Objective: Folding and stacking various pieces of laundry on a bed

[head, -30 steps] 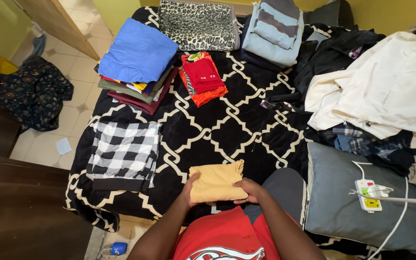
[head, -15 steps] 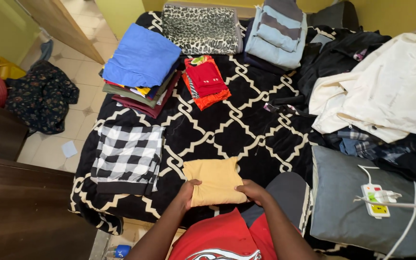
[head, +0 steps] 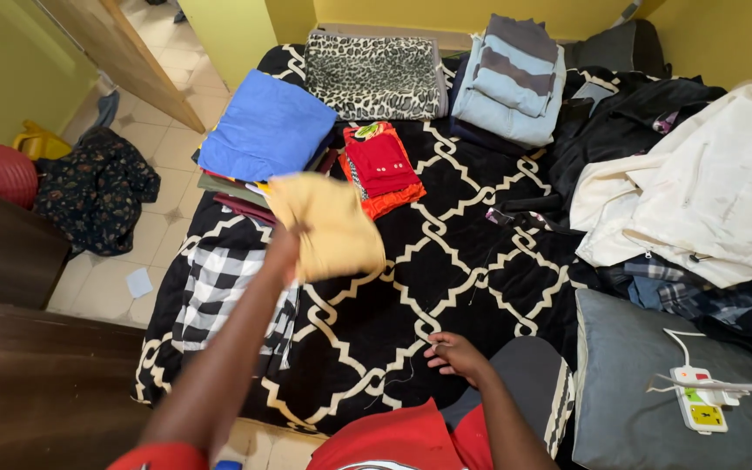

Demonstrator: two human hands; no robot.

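While the folded yellow cloth (head: 328, 224) hangs above the bed (head: 480, 261) near the blue-topped stack (head: 265, 130) | left hand (head: 282, 251) fingers clamped on it; keep folds square | right hand (head: 454, 355) resting, fingers loosely apart

A black-and-white patterned bedspread (head: 446, 261) is covered with folded piles: a blue stack (head: 265, 130), a leopard-print cloth (head: 374, 77), red clothes (head: 380, 165), a checked cloth (head: 219, 292). A power strip (head: 700, 399) is seen on a grey pillow (head: 637, 392).
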